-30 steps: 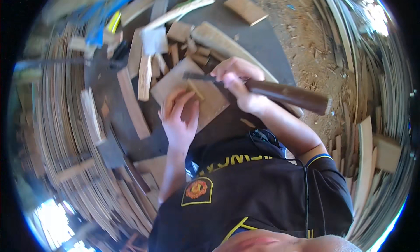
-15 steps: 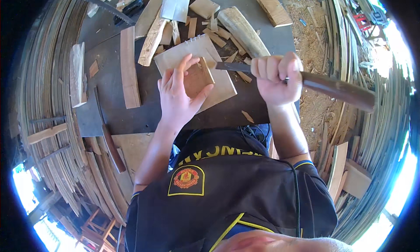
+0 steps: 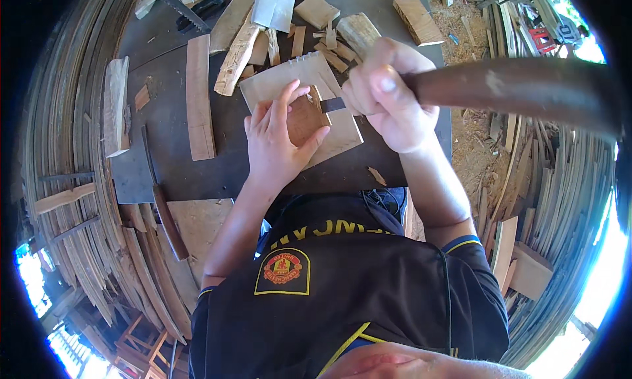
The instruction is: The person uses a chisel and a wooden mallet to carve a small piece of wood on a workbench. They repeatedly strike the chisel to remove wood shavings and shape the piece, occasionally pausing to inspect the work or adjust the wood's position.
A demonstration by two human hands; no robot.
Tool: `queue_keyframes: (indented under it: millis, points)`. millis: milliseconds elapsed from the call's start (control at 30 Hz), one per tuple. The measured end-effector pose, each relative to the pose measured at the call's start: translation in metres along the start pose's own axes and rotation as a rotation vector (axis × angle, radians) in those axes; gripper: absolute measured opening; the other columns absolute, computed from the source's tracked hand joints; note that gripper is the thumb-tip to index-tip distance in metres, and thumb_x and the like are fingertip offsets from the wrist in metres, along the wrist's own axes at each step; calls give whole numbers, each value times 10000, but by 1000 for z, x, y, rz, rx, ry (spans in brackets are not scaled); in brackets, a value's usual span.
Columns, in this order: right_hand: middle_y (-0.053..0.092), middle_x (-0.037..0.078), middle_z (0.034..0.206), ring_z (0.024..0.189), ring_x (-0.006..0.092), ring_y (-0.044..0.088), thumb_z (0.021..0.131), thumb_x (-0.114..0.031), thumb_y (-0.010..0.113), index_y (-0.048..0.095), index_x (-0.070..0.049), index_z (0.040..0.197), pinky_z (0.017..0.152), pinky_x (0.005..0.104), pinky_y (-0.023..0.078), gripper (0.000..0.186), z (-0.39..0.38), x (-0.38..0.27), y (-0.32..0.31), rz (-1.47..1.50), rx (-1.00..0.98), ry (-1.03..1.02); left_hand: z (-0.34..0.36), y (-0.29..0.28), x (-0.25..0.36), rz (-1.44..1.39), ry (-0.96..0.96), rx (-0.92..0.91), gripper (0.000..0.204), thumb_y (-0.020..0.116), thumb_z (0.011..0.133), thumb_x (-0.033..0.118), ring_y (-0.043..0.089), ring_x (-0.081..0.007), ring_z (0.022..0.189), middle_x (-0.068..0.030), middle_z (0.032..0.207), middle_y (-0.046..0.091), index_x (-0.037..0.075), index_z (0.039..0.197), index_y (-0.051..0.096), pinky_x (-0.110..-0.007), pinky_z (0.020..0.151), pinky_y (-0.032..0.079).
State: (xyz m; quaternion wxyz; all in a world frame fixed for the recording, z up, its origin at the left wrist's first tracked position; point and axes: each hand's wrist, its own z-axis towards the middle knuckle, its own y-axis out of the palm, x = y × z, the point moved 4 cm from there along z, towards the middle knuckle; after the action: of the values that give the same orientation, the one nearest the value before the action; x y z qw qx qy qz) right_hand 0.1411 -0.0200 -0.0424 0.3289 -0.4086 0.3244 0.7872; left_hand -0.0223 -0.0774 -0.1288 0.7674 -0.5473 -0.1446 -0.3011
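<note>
My left hand (image 3: 276, 142) clasps a small squarish wood block (image 3: 303, 120), fingers over its far side and thumb along its near right edge. Beneath the block lies a thin pale board (image 3: 263, 88) on the dark tabletop. My right hand (image 3: 395, 99) is closed round a chisel-like tool with a thick brown wooden handle (image 3: 520, 86). Its flat metal blade (image 3: 333, 104) meets the block's right edge, while the handle rises toward the camera. My right fist hides the middle of the tool.
A second long tool with a brown handle (image 3: 170, 224) hangs over the table's near left edge. A wood strip (image 3: 200, 96) and a pale offcut (image 3: 117, 108) lie leftward. Wood pieces and a saw blade (image 3: 178, 9) are at the far side. Stacked planks (image 3: 66, 181) flank the table.
The tool's handle has tipped up toward the camera, and my right fist has risen and shifted left. The blade now reaches the block's edge. My left hand still holds the block.
</note>
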Motion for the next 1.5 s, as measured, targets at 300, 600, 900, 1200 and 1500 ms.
queue_keyframes:
  millis: [300,600,900,1200,1500]
  points:
    - [437,-43,641,557,60,366,1050,-287,570,529,-53,857,526,249,277,306,20,-4,22,-275,-34,9,-5,-1,-3,39,-2,36,829,818,782,429,610,-274,1077,34,1279,675,110,1455,456,-430,933,415]
    - [697,50,766,742,131,640,933,-218,734,711,-26,882,682,331,510,201,38,12,21,-268,-22,45,-8,8,-13,59,44,-20,873,836,787,440,531,-478,1221,-286,1281,591,-40,1408,452,-575,994,431]
    - [706,71,824,765,147,632,925,-176,674,667,4,947,702,357,503,182,42,24,34,-145,-181,10,39,-87,32,-578,308,345,859,562,950,537,525,-333,1234,-263,1470,435,-95,1485,334,-440,1022,430]
    - [706,220,936,837,370,694,903,-302,639,654,-34,1049,759,473,548,306,35,2,36,-620,-195,78,103,-92,67,-887,277,497,487,563,1014,403,532,-129,682,-40,722,537,-56,1175,527,-269,646,450]
    - [558,215,1323,1313,400,479,808,-385,808,433,-87,1493,1111,478,408,835,-54,-35,-66,-1433,153,280,105,-99,79,-940,529,366,142,599,894,42,454,-101,605,-38,724,483,39,876,458,-276,548,385]
